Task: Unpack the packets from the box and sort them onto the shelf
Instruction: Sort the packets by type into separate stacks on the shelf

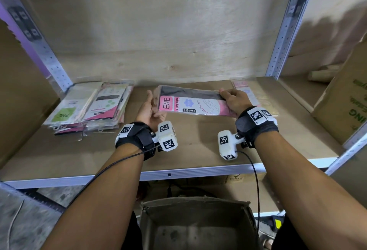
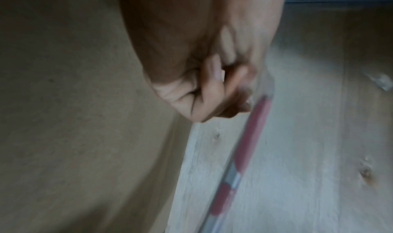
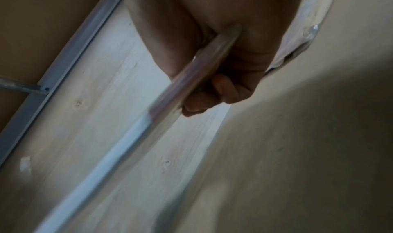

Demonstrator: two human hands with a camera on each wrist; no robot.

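From the head view I see both hands holding one pink stocking packet (image 1: 193,103) flat above the shelf (image 1: 198,142), about midway along it. My right hand (image 1: 235,100) has its grip clamped on the packet's right end, thumb on top. My left hand (image 1: 150,110) is at the left end, palm turned up, fingers under the edge. A stack of packets (image 1: 89,106) lies on the shelf to the left, well apart from the held one, and another pink packet (image 1: 248,92) lies flat behind my right hand. An open cardboard box (image 1: 196,228) sits below the shelf edge, between my forearms. A larger carton (image 1: 343,98) stands at the far right.

The left wrist view is blurred. The left hand (image 2: 212,88) has curled fingers meeting the packet (image 2: 248,140), which shows edge-on as a pink strip.

In the right wrist view, the right hand (image 3: 223,65) pinches the packet (image 3: 191,85) between thumb and curled fingers, edge-on against the plywood back wall (image 3: 106,119).
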